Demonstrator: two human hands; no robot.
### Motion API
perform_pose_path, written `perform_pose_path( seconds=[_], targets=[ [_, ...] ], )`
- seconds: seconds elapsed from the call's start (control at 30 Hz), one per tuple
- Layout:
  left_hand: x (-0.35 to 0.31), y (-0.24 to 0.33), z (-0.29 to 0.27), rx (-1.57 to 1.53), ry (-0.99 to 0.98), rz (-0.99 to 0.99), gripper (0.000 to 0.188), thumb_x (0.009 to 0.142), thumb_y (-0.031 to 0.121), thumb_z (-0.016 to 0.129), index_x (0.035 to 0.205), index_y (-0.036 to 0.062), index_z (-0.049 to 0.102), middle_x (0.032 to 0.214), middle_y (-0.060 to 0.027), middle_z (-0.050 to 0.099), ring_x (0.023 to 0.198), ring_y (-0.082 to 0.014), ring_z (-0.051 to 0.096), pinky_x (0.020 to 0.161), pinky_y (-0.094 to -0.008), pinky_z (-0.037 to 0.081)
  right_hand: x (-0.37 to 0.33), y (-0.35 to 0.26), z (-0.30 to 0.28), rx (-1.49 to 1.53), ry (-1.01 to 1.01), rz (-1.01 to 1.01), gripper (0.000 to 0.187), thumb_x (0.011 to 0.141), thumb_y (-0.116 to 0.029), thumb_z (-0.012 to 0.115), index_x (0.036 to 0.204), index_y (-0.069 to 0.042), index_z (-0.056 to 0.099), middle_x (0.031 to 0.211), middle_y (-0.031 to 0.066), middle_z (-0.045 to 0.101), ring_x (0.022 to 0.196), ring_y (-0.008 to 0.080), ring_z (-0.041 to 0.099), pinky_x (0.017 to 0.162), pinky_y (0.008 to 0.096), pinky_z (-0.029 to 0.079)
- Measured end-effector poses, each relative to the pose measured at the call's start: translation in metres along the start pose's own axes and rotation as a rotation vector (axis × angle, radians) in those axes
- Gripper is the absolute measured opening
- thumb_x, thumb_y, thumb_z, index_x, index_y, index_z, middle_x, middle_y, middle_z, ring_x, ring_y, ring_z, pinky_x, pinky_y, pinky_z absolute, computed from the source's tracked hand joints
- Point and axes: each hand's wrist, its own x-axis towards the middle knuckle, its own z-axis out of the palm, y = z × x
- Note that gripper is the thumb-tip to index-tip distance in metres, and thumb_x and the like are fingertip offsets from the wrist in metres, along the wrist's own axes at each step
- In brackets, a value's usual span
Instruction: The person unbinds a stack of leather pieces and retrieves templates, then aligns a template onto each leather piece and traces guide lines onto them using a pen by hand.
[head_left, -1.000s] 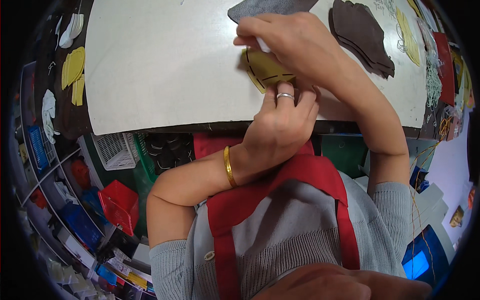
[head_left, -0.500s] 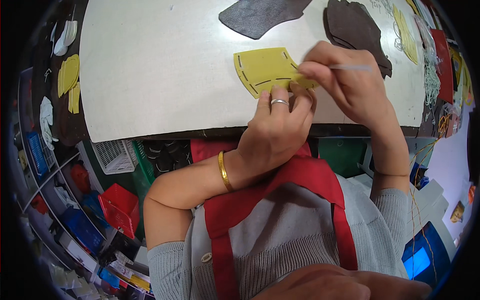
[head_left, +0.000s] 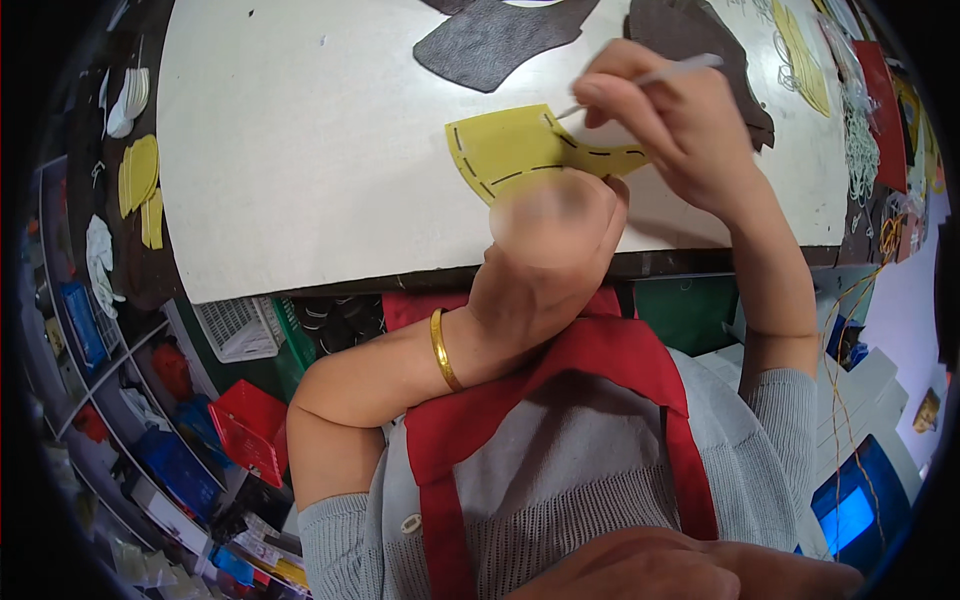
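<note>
A yellow curved template point(head_left: 505, 145) with dark dash-like slots along its edges lies on the white table, close to the near edge. My right hand point(head_left: 680, 120) is closed round a slim pale pen point(head_left: 668, 72). The pen's thin tip points down at the template's far corner, beside a slot there. At the template's near edge is my left hand point(head_left: 560, 220), touching it. Blur covers that hand's fingers, so their grip does not show. A gold bangle point(head_left: 443, 350) circles the left wrist. What lies under the template is mostly hidden.
Beyond the template lies a black leather piece point(head_left: 500, 45), with a stack of dark brown pieces point(head_left: 700, 55) at the far right. Yellow strips point(head_left: 800, 60) and pale cords point(head_left: 862, 150) sit farther right. More yellow pieces point(head_left: 138, 175) and a white glove point(head_left: 100, 260) are left.
My right hand has moved up and left, bringing the pen from the template's right end to its far corner. The view has shifted slightly. My left hand has become blurred.
</note>
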Motion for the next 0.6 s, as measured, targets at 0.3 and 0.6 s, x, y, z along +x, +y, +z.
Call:
perform_pose_path(
  seconds=[0.3,0.6],
  targets=[
    [0.008,0.005,0.000,0.051,-0.150,-0.032,0.020,0.090,0.019,0.056,0.104,0.0101,0.067,0.096,-0.0070,0.056,0.074,-0.0193,0.050,0.061,-0.0288,0.048,-0.018,0.010,-0.003,-0.364,-0.072,-0.156,0.021,0.100,-0.031,0.061,0.092,-0.011,0.060,0.071,0.0074,0.066,0.063,0.0292,0.067,0.053,0.0406,0.051],
    [0.011,0.001,-0.001,0.108,-0.120,-0.003,0.023,0.089,0.018,0.060,0.111,0.0156,0.068,0.094,-0.0029,0.056,0.072,-0.0175,0.050,0.056,-0.0255,0.046,-0.039,0.019,-0.027,-0.194,0.054,0.036,0.022,0.100,-0.025,0.060,0.094,-0.004,0.060,0.073,0.0130,0.063,0.065,0.0380,0.064,0.060,0.0467,0.050]
  ],
)
